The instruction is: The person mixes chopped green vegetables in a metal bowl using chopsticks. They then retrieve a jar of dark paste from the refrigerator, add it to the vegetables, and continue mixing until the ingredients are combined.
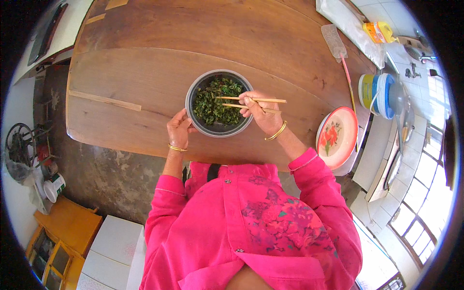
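Observation:
A round metal bowl (188, 116) stands on the wooden table near its front edge. Inside it lie chopped leafy greens (214, 105), dark green with a few reddish bits. My left hand (179, 127) grips the bowl's near left rim, with the fingertips partly hidden behind the wall. In my right hand (262, 114) is a pair of wooden chopsticks (232, 98), held slightly apart over the right half of the bowl. Their tips reach the greens; whether they pinch any is too small to tell.
The wooden table (152, 76) extends away and to both sides. At right stand an enamel basin (342, 141) with a red rim and a plastic bucket (375, 95). A fly swatter (335, 43) lies behind them, near a yellow bottle (378, 32). A wooden strip (105, 100) lies at left.

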The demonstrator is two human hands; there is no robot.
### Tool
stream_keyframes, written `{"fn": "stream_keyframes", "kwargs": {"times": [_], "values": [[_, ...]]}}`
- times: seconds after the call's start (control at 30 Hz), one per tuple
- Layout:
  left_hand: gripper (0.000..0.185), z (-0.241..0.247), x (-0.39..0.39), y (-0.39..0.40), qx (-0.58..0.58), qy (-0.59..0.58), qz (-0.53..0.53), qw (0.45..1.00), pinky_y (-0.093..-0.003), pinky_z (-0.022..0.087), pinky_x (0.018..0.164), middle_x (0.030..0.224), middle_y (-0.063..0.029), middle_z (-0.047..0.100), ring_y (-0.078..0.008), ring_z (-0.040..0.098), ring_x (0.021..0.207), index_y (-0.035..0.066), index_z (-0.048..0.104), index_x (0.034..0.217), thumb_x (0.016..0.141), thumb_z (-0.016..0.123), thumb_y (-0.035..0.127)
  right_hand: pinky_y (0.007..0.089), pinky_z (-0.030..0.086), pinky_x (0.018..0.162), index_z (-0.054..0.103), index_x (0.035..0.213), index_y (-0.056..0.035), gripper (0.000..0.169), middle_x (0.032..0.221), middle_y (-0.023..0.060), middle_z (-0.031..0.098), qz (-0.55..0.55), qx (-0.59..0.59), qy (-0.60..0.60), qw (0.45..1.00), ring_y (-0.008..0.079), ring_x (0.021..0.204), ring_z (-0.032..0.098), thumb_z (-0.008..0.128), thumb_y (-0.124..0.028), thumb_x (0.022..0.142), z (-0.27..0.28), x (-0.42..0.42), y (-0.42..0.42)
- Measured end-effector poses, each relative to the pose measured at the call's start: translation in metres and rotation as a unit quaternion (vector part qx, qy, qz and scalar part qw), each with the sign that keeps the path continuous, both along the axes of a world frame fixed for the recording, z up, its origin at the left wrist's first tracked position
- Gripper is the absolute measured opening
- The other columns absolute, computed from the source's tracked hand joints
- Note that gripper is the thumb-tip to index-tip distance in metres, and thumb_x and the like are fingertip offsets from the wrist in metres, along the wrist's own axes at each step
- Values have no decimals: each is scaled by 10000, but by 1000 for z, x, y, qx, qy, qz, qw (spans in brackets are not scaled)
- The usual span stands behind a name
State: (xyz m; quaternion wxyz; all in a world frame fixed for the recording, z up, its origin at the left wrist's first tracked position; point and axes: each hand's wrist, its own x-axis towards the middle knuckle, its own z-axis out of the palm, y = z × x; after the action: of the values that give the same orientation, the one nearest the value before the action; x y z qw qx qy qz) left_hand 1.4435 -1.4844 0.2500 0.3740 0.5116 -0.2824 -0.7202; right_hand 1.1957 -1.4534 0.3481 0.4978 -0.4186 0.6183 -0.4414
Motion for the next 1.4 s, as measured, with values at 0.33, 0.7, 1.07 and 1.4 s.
{"fn": "stream_keyframes", "kwargs": {"times": [0.33,0.7,1.07,1.4], "values": [[340,1,1,0,3,0,-4,1000,-275,565,545,883,-68,632,-142,631,672,-42,558,1157,834,464,-89,243,483,533,626,949,22,249,736,54,627,192,14,-21,981,107,578,579,518,-196,899,-13,22,-77],[344,2,0,-1,1,20,-8,1000,-300,582,574,896,-99,641,-172,648,699,-48,545,1169,840,450,-88,245,546,518,595,980,82,260,752,131,611,-54,-6,-113,992,173,593,627,508,-151,906,-23,-48,-77],[356,7,-4,1,-5,-18,-6,1000,-275,573,547,936,-98,631,-163,642,679,-51,523,1192,847,440,-80,244,557,601,606,986,56,219,840,116,635,-178,-83,-16,980,149,667,639,518,-134,919,-44,-21,45],[354,8,-3,0,-8,-25,-23,999,-252,560,528,901,-66,619,-153,634,687,-38,544,1175,847,415,-76,238,498,560,628,921,11,134,716,69,612,-60,-120,166,977,109,614,591,550,-93,892,-4,-36,31]]}}
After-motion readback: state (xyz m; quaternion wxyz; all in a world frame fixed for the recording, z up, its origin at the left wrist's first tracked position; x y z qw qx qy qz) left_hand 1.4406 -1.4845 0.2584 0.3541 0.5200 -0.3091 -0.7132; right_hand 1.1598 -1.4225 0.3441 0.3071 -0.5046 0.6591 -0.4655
